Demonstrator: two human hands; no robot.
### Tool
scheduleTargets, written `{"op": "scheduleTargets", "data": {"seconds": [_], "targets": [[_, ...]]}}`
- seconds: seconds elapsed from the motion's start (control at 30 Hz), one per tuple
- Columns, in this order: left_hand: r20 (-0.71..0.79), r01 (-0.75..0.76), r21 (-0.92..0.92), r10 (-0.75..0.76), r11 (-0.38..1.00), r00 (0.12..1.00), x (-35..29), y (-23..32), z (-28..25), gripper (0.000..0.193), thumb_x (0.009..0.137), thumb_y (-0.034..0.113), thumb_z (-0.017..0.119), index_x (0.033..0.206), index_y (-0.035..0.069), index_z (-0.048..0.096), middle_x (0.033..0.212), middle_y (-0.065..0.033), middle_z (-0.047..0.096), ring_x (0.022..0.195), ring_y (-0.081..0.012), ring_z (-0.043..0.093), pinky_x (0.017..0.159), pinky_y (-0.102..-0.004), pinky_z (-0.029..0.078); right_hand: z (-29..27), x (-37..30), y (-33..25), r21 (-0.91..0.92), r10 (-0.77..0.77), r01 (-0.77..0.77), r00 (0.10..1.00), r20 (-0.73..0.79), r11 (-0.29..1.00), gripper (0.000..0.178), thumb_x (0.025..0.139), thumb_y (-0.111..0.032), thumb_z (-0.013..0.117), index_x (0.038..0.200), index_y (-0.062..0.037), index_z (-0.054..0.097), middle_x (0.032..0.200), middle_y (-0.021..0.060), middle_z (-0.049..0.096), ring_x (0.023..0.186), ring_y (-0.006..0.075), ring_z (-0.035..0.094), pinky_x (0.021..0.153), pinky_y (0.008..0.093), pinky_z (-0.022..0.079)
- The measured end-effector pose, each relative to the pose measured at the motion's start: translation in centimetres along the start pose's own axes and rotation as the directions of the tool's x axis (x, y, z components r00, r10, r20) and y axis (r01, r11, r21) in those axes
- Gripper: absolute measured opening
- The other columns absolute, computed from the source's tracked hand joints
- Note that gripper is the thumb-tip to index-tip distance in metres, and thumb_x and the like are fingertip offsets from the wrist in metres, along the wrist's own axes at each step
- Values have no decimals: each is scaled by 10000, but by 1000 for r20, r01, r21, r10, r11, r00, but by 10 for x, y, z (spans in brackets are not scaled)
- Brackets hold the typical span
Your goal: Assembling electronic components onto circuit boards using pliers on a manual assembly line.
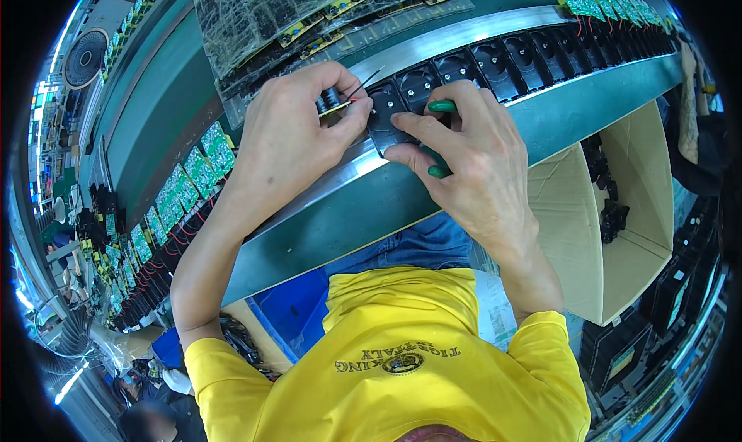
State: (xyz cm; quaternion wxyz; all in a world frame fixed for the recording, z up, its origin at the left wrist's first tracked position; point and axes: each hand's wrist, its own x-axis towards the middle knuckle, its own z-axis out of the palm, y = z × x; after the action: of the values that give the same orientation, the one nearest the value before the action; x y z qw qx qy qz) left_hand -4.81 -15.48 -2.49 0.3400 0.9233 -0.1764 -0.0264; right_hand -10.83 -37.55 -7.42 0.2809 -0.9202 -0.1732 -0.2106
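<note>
Between the thumb and fingers of my left hand (297, 129) is a small circuit board (337, 110) with a black component and dark wires that stick up to the right. My right hand (471, 152) is closed around a hand tool with two green handles (439, 171); its working end is hidden. The right thumb and forefinger rest on the nearest black plastic case (385, 117), at the near end of a long row of similar cases. The left fingertips are beside that case's left edge.
The row of black cases (533, 59) runs right along a metal rail on the green bench (495, 168). Scratched sheets (263, 32) are stacked behind my left hand. Green circuit boards (202, 164) with red wires line the left. A cardboard box (568, 233) with black parts stands at right.
</note>
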Motion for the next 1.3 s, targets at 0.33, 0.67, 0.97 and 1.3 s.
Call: {"op": "scheduleTargets", "data": {"seconds": [0.33, 0.67, 0.97, 1.3], "targets": [[15, 82, 8, -82, 997, 997, -1, 0, -2, 165, 951, 158, 820, 998, 0, 820, 875, -76, 817, 626, -227, 625, 661, -364, 545, 2, -1, 0, -23, -7, 7, 1000, -3, 1000, 285, 859, -277, 982, 1104, -150, 909, 1155, 34, 639, 921, 206, 595, 825, 352, 547], [6, 10, 85, -10, 996, 1000, -2, -2, -3, 181, 967, 190, 811, 1016, 16, 828, 877, -77, 816, 613, -250, 612, 670, -372, 542, 2, -2, 0, -23, 4, -5, 1000, -9, 1000, 287, 862, -291, 979, 1096, -141, 905, 1146, 36, 635, 917, 210, 594, 820, 354, 547], [14, 17, 110, -18, 994, 1000, 0, 5, 3, 174, 966, 196, 810, 1017, 30, 826, 891, -72, 824, 647, -277, 649, 694, -379, 555, 1, -1, 0, -21, -3, 3, 1000, -8, 1000, 281, 862, -285, 978, 1092, -141, 905, 1149, 38, 632, 924, 214, 595, 819, 357, 547], [61, -107, 112, 101, 988, 993, 2, -4, -2, 113, 988, 131, 780, 1059, 50, 813, 994, -57, 833, 780, -290, 715, 777, -384, 575, -15, 13, -7, 249, 39, -35, 999, -11, 968, 440, 850, -285, 994, 1240, -125, 869, 1097, 22, 658, 899, 169, 582, 808, 322, 523]]}}
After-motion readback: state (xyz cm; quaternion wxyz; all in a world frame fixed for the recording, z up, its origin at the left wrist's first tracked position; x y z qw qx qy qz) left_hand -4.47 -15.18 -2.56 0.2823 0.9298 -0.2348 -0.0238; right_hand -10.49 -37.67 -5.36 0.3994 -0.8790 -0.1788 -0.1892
